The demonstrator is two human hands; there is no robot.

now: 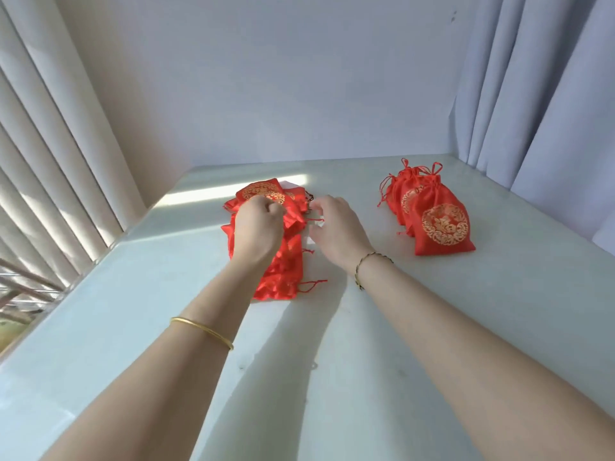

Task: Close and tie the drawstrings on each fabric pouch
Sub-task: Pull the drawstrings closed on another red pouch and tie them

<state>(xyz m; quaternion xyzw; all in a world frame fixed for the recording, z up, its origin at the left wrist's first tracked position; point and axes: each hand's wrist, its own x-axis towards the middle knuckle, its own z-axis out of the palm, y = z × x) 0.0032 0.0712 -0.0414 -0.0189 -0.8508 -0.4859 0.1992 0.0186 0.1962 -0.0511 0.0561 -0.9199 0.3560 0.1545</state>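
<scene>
A loose heap of red fabric pouches (283, 267) with gold round prints lies at the table's middle left, several thin red drawstrings trailing out to its right. My left hand (258, 227) is over the heap, fingers curled into the top pouch (263, 193) and gripping its fabric. My right hand (336, 227) hovers just right of the heap with fingers bent downward near a drawstring (314, 220); whether it pinches the string is hidden. A second group of red pouches (439, 224) with cinched, tied tops lies at the right.
The pale table (432, 327) is bounded by a white wall behind, vertical blinds (50, 161) along the left edge and grey curtains (532, 94) at the right. A gold bangle is on my left forearm, a thin bracelet on my right wrist.
</scene>
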